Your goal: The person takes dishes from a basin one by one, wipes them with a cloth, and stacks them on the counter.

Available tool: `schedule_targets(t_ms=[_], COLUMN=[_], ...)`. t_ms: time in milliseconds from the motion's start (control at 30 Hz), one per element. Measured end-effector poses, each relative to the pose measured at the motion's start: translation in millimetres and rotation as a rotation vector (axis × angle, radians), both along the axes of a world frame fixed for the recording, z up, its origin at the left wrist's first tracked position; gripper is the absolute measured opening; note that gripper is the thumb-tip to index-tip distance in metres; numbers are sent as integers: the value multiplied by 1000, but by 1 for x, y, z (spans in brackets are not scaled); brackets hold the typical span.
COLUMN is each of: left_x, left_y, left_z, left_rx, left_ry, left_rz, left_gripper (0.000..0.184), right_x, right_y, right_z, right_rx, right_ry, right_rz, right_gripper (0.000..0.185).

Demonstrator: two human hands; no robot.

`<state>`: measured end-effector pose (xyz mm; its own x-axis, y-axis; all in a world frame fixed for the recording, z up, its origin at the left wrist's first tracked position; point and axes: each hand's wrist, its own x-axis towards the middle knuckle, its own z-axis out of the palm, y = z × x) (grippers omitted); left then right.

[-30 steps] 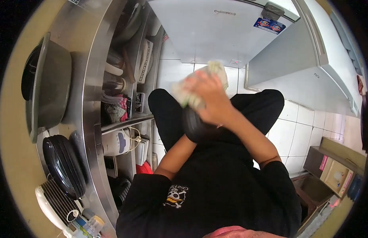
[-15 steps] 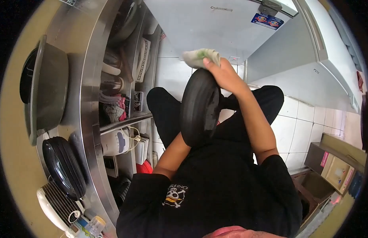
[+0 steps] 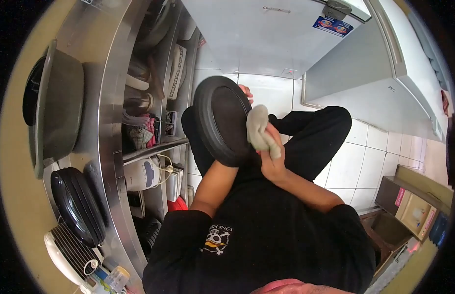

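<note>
A black oval plate (image 3: pixel 227 115) is held up in front of my lap, tilted so its face with a raised inner ring shows. My left hand (image 3: pixel 246 93) grips it from behind; only a few fingertips show past the far right edge, the rest being hidden by the plate. In my right hand (image 3: pixel 274 164) is a bunched pale cloth (image 3: pixel 258 128), held close against the plate's right edge. Whether cloth and plate touch there I cannot tell.
On the left, a steel counter (image 3: pixel 97 130) carries a grey-green basin (image 3: pixel 63 110), stacked black oval plates (image 3: pixel 78 208) and a white rack (image 3: pixel 65 255). Its shelves hold a white appliance (image 3: pixel 141 175). A white chest freezer (image 3: pixel 266 39) and grey fridge (image 3: pixel 365 93) stand ahead.
The plate has swung left and turned, bringing its ringed face into view. My right hand with the cloth has come from the plate's far end down to its right side.
</note>
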<state>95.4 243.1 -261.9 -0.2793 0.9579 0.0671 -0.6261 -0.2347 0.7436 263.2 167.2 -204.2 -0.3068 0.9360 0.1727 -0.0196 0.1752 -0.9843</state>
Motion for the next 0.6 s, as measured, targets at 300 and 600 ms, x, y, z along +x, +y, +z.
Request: schedule_targets(t_ms=[300, 600], left_x=[-5, 19], left_y=[16, -7], left_z=[25, 105], left_rx=[156, -171], left_ry=[-148, -285], left_rz=[-217, 92], left_gripper=[26, 29], right_x=[-36, -42], right_y=[60, 56], right_z=[74, 54], right_rx=[300, 440], right_ry=[-22, -166], right_rz=[57, 66], right_gripper=[60, 57])
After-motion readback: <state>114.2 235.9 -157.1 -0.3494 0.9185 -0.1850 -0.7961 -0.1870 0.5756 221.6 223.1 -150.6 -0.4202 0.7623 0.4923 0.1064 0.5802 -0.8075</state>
